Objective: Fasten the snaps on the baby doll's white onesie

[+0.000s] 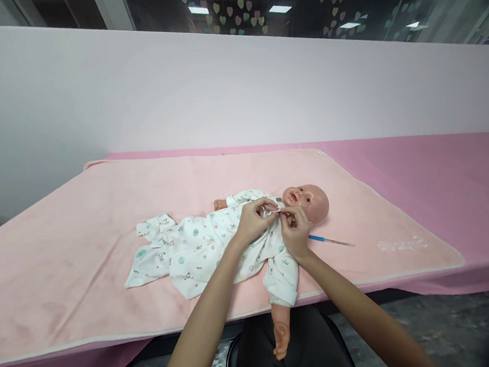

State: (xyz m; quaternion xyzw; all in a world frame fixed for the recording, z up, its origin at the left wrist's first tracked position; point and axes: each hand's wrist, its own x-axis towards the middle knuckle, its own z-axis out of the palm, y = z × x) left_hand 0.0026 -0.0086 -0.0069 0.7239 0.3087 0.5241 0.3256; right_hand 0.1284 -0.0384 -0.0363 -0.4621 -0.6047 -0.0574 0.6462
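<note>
A baby doll (317,203) lies on its back with its head to the right. It wears a white one-piece outfit (199,235) with a small coloured print. At the neck, my left hand (253,221) pinches the outfit's collar edge between thumb and fingertips. My right hand (295,231) pinches the same edge just beside it, close under the doll's chin. The fingertips of both hands nearly meet, and they hide the fastening there. One doll arm (280,326) hangs over the table's front edge; the other lies on the far side.
A slim stick with a blue end (331,240) lies right of my right wrist. Beneath the doll is a peach blanket (63,247) over a pink tablecloth (462,185). A white wall (235,91) stands behind the table, and a black chair seat (310,360) is below its front edge.
</note>
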